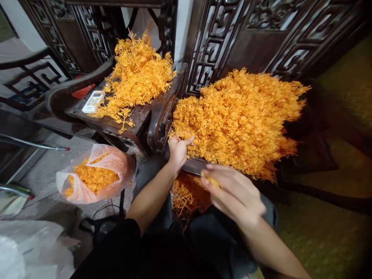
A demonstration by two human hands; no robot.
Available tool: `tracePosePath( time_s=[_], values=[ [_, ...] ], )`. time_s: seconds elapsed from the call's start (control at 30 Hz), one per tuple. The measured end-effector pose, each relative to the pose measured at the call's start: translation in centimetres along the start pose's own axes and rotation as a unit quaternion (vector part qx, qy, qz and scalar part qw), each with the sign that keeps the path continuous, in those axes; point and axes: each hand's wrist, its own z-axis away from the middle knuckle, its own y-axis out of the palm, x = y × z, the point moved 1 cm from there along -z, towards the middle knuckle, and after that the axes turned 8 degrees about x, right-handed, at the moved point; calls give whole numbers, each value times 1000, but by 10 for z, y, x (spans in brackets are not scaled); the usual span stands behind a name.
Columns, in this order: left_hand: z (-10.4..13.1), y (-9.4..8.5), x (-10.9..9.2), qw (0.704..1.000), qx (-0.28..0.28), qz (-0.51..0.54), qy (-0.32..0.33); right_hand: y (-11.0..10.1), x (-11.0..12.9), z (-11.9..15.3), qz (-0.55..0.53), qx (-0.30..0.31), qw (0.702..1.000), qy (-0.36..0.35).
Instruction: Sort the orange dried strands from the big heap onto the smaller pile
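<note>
Head view, surveyed left to right. At the far lower left lies crumpled white plastic sheeting [31, 248]; above it, metal tubing [24, 168] with red tips projects over the grey floor [94, 211]. Next to the right, a translucent pinkish plastic bag [125, 164] stands open-mouthed on the floor, holding loose orange pieces [95, 178]. Behind the bag, a dark wooden desk [142, 118] carries a white remote control [93, 101] and, to the right of it, a smaller heap of branching orange sprigs [139, 71], some stems of which trail toward the front edge.

The left hand [178, 152] is at the near left edge of a larger orange heap [241, 120]. Its fingers are curled beside a sprig; whether its grip encloses a stem cannot be determined. Below and between the person's legs, orange stems [183, 197] show, lying low.

Further right, the right hand [238, 192] is raised in front of the larger heap, apart from the left. Its grip is pinched, with orange bits [213, 181] held between thumb and fingers; motion blur obscures the detail. The larger heap rests on a dark wooden seat [194, 166], against carved panelling [210, 50], and extends furthest right, its ragged edge reaching beyond the hand.
</note>
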Motion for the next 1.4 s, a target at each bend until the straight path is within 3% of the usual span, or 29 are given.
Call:
tracePosePath(
  time_s=[0.07, 0.13, 0.2, 0.3, 0.4, 0.57, 0.63, 0.7, 0.8, 0.87, 0.93, 1.0, 1.07, 1.1, 1.17, 1.27, 1.33, 1.4],
  values=[
    [-2, 2, 2, 1000, 6, 10, -18, -11, 16, -2, -48, -17, 998, 27],
    [-2, 5, 1, 998, 34, 26, -41, -18, 18, -4, -43, -99, 991, 77],
    [1, 7, -2, 995, 60, 41, -62, -23, 9, -5, -49, -171, 972, 156],
    [7, 9, -5, 990, 102, 53, -85, -29, -10, -8, -126, -183, 940, 260],
    [12, 11, -6, 984, 138, 50, -100, -29, -25, -12, -130, -105, 943, 286],
    [15, 11, -7, 978, 174, 32, -107, 2, -57, -10, 88, 110, 949, 281],
    [17, 9, -8, 978, 178, 20, -108, 17, -70, -5, 135, 148, 946, 256],
    [17, 7, -10, 973, 191, -2, -129, 27, -79, 0, 121, 145, 952, 239],
    [17, 5, -16, 962, 218, -46, -159, 33, -82, 2, 19, 92, 962, 255],
    [16, 2, -19, 959, 220, -77, -163, 30, -84, -1, -77, 34, 947, 311],
    [14, -2, -21, 958, 209, -106, -166, 22, -90, -5, -180, -74, 902, 385],
    [13, -7, -21, 958, 195, -127, -166, 10, -98, -8, -276, -192, 836, 433],
    [12, -10, -21, 961, 185, -140, -153, -3, -103, -11, -325, -255, 794, 446],
    [12, -10, -21, 961, 185, -147, -145, -7, -103, -12, -328, -259, 792, 444],
    [13, -8, -21, 959, 192, -160, -134, -12, -97, -15, -295, -228, 822, 430],
    [15, -4, -22, 958, 195, -172, -124, -8, -80, -22, -191, -108, 895, 388],
    [15, -4, -23, 960, 186, -180, -105, -7, -70, -29, -110, -42, 925, 362],
    [15, -4, -24, 961, 179, -194, -84, -15, -63, -37, -60, -57, 935, 345]
  ],
)
